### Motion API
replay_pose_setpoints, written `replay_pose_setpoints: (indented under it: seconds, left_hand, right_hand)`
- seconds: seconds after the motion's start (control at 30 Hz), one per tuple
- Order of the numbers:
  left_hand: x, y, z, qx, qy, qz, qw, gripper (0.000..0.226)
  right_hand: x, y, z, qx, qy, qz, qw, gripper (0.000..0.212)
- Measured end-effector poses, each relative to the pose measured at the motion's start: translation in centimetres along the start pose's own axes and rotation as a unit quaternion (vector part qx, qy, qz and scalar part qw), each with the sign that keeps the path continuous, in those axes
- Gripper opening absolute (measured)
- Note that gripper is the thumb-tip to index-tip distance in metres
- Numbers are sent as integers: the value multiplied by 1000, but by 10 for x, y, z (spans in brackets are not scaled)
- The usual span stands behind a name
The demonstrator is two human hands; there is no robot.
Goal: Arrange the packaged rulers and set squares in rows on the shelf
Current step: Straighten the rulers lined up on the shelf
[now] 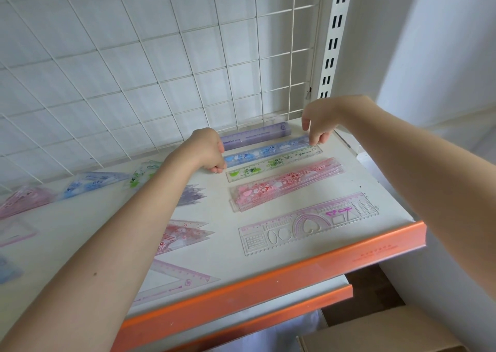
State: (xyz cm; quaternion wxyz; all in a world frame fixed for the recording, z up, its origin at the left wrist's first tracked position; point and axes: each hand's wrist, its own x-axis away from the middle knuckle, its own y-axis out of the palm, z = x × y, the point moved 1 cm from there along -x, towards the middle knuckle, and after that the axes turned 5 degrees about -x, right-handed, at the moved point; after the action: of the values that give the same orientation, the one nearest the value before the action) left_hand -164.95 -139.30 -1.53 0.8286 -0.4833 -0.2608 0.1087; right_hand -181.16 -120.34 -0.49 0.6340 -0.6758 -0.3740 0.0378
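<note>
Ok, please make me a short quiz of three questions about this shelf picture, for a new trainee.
1. True or false: both hands hold the blue ruler by its ends.
2. Which ruler lies nearest the wire grid? A purple, B green, C pink.
3. Fill in: the stencil ruler lies nearest the shelf's ___ front edge.

Key: 1 true; 2 A, the purple ruler; 3 orange.

White shelf point(375, 190) under rows of packaged rulers point(287, 188), set squares point(94, 182).
</note>
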Motion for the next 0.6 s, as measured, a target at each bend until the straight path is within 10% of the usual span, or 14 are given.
replay_pose_setpoints:
  seconds: [0.6]
  left_hand:
    - [-12, -1, -8, -197, 60, 27, 978, 26]
  right_hand:
    - [-3, 0, 14, 25, -5, 22, 999, 31]
